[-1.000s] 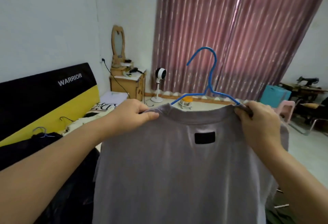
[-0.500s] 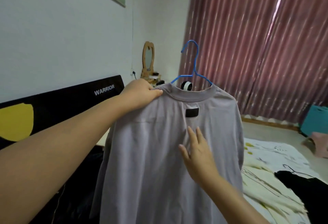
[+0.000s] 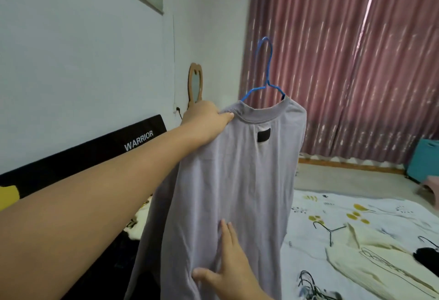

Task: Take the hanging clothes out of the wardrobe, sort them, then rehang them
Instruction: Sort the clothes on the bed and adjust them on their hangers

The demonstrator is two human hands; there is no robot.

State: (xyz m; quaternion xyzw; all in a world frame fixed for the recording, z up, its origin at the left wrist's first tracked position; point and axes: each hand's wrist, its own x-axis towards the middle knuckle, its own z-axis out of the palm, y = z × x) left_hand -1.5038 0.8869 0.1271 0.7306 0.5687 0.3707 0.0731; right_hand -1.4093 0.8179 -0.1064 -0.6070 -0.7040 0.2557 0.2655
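Item: grey T-shirt (image 3: 228, 181), black patch below the collar, hung on a blue wire hanger (image 3: 267, 79) whose hook stands upright above the neckline. Held up in the air over the bed (image 3: 380, 207), in front of the maroon curtains (image 3: 344, 62). Left hand (image 3: 204, 119) grips the shirt's shoulder beside the collar, fingers curled round the fabric. Right hand (image 3: 228, 273) lies flat on the lower front of the shirt, fingers straight and spread, holding nothing. On the bed: a cream garment (image 3: 370, 266), loose black hangers (image 3: 327, 228), a dark garment (image 3: 427, 257) at the right edge. Teal box (image 3: 425, 162) on the floor by the curtains; contents not visible. Against half a second ago: right hand has slid from mid-chest down toward the hem; left grip unchanged.
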